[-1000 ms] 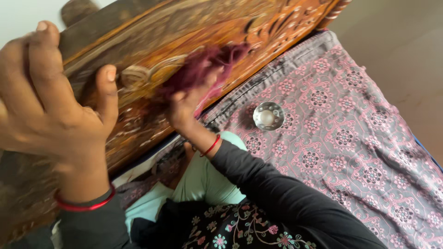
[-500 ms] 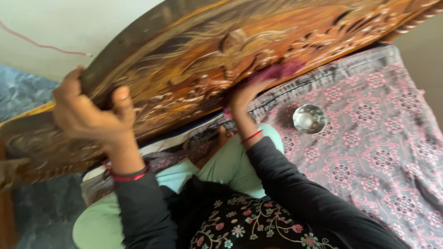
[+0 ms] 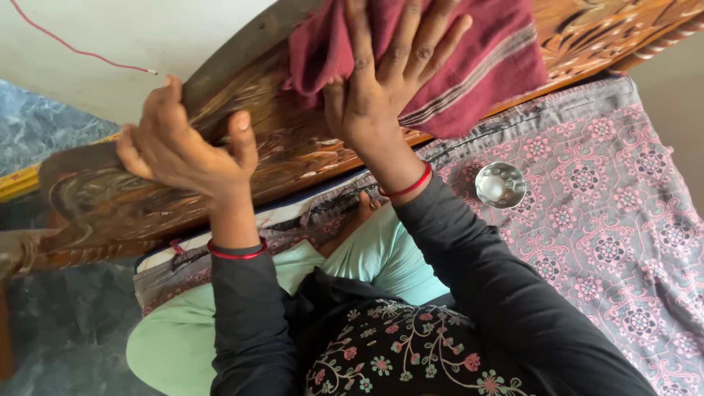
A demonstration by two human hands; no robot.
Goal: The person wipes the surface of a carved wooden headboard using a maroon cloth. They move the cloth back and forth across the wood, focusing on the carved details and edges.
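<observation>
Right hand flat on cloth, left hand gripping headboard top edge.

Right hand (image 3: pixel 381 88), upper centre of frame, fingers spread wide, palm pressing the maroon cloth (image 3: pixel 469 59) against the carved wooden headboard (image 3: pixel 293 139). The cloth lies under and to the right of that hand; the headboard's long axis runs from lower left to upper right. Left hand (image 3: pixel 187 147), left of centre, is curled over the board's upper edge, clear of the cloth, so the right hand is the nearer. A small steel bowl (image 3: pixel 500 185) sits on the patterned bedsheet (image 3: pixel 609 242), right of the right wrist.
</observation>
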